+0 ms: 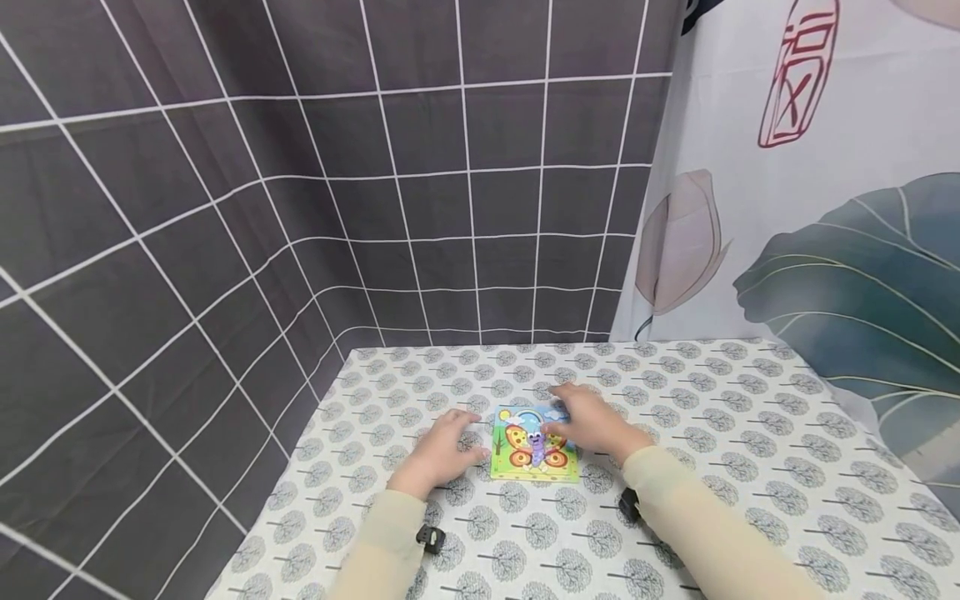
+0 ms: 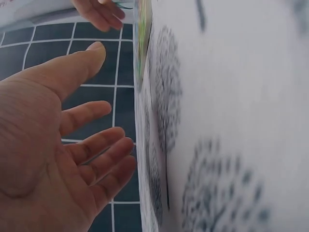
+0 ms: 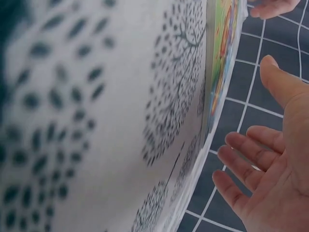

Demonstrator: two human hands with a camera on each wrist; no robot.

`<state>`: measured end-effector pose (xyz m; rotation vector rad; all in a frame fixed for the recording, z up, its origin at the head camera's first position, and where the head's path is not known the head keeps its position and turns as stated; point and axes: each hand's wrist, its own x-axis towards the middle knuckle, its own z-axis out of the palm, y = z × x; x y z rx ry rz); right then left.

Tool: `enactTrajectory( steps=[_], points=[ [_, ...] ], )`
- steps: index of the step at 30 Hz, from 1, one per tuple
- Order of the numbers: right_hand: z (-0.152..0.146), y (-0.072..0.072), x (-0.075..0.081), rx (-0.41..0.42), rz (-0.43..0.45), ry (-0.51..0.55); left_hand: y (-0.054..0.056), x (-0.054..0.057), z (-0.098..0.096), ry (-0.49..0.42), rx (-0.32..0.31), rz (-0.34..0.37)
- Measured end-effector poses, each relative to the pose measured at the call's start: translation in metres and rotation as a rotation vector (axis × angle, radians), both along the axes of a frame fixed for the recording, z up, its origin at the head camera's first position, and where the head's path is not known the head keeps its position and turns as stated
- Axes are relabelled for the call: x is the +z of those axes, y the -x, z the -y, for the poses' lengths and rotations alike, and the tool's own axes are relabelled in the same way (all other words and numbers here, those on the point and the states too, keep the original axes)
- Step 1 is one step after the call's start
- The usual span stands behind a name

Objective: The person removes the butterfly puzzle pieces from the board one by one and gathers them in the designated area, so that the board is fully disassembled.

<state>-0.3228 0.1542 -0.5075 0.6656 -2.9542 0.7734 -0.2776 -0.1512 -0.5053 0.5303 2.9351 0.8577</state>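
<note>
A square, brightly coloured butterfly picture board (image 1: 537, 454), with a purple body, a rainbow and a sun, lies flat on the patterned cloth. To its left is my left hand (image 1: 442, 450), its fingers spread and slightly bent, holding nothing. On the other side my right hand (image 1: 588, 419) reaches over the board's upper right corner, thumb above the picture. In the right wrist view the right hand (image 3: 275, 159) has loosely bent fingers and an empty palm, with the board (image 3: 222, 53) seen edge-on beyond. The left wrist view shows the left palm (image 2: 63, 145) empty too.
A white tablecloth (image 1: 510, 561) printed with grey trees covers the table. Behind and to the left hangs a dark curtain (image 1: 420, 208) with a white grid. A white curtain (image 1: 750, 217) with leaf prints hangs at the right. Each sleeve carries a small black wrist device (image 1: 431, 538).
</note>
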Motion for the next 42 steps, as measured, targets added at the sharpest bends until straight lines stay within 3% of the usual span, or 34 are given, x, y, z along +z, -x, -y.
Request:
enactTrajectory(
  steps=[15, 24, 35, 42],
  points=[
    [0.027, 0.008, -0.001, 0.042, 0.045, -0.076, -0.005, -0.006, -0.016, -0.039, -0.083, 0.062],
    [0.038, 0.012, 0.000, 0.090, 0.000, -0.090, -0.005, -0.011, -0.024, 0.001, -0.117, 0.048],
    [0.050, 0.018, -0.004, 0.119, -0.037, -0.157, -0.008, -0.010, -0.031, 0.056, -0.123, 0.038],
    [0.060, 0.023, 0.002, 0.121, 0.029, -0.163, -0.006, -0.013, -0.031, 0.068, -0.118, 0.037]
  ],
)
